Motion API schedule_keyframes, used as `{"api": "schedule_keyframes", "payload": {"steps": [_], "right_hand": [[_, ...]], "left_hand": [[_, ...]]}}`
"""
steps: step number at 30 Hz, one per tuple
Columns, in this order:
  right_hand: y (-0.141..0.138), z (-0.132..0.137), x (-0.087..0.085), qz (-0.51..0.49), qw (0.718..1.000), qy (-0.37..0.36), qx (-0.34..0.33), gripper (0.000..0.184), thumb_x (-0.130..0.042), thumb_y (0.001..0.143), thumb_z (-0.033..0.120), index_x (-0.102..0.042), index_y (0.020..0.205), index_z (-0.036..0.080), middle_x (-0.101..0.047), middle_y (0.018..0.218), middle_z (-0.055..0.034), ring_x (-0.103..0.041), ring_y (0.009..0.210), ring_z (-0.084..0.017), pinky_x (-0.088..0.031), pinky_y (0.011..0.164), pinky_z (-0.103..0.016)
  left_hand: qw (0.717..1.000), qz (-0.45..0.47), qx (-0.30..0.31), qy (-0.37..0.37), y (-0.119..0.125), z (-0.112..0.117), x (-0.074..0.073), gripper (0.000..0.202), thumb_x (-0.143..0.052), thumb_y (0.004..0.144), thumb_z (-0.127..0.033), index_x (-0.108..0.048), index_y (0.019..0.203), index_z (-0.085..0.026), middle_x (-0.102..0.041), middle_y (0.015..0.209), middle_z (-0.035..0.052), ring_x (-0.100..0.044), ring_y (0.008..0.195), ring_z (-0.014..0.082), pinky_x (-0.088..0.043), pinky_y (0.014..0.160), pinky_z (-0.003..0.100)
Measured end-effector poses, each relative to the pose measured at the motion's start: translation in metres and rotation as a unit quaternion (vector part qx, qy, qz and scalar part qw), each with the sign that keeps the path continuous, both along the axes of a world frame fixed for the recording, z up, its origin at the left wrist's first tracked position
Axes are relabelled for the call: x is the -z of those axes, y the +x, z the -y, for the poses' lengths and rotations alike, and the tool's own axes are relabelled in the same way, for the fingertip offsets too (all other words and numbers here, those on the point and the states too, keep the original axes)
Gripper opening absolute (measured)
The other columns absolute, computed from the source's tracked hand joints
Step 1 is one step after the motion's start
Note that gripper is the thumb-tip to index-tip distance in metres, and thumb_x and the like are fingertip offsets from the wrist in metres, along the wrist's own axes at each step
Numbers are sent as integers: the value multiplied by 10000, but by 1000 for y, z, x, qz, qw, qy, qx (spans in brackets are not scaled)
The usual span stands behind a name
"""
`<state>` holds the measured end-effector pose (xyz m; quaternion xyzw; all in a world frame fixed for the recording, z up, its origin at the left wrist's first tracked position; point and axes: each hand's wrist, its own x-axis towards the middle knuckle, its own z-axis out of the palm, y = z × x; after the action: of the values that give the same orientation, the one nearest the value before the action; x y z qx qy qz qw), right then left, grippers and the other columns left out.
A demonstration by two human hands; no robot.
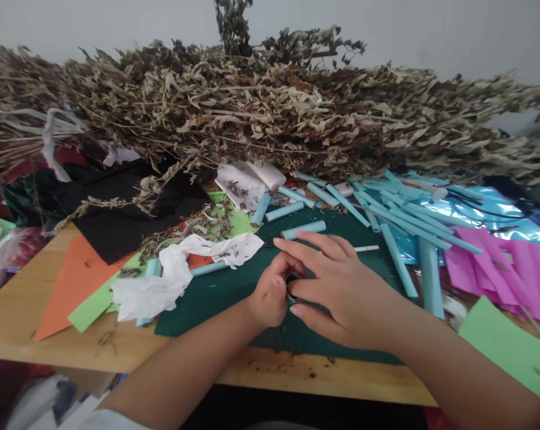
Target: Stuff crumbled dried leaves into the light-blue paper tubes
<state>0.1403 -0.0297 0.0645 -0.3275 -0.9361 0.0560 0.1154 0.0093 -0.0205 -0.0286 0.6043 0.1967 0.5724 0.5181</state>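
Note:
My left hand (270,295) is curled into a fist round a small light-blue paper tube (291,280), whose dark open end faces up. My right hand (336,286) lies over it, fingers stretched out to the left, thumb and fingertips touching the tube's rim. Both hands rest above a dark green sheet (216,298) on the wooden table (261,364). A loose rolled blue tube (303,229) lies just beyond my right fingers.
A big heap of dried leafy branches (261,107) fills the back. Several blue paper tubes (386,209) lie at the right, with pink paper (497,263) and blue foil (484,209). Crumpled white tissue (175,275), orange (73,280), light green and black sheets lie left.

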Motion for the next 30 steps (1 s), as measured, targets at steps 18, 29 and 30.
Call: {"api": "schedule_keyframes", "payload": {"steps": [18,29,30], "right_hand": [[8,-20,-27,-40,994,18,95,291,-380,823,343,-628,893,206,-339,1293,-49,-254,1199,-279,-221,945,-477],[8,-8,64,55,964,-107,236,272,-490,764,343,-571,979,198,-557,914,-76,-501,847,-237,-399,678,-342],[8,-11,65,48,964,-108,238,264,-481,773,312,-564,990,189,-556,919,-81,-502,853,-240,-400,682,-346]], "left_hand": [[985,124,-9,-123,1,-5,-16,437,-361,704,-605,-501,751,-194,-474,481,-18,-413,396,97,-330,403,222],[976,168,-94,-103,-21,-23,-33,432,-356,703,-617,-469,734,-201,-454,417,-32,-406,362,102,-326,395,218],[976,170,-87,-108,-20,-23,-32,434,-358,704,-615,-475,730,-197,-457,420,-29,-408,364,102,-325,394,216]]}}
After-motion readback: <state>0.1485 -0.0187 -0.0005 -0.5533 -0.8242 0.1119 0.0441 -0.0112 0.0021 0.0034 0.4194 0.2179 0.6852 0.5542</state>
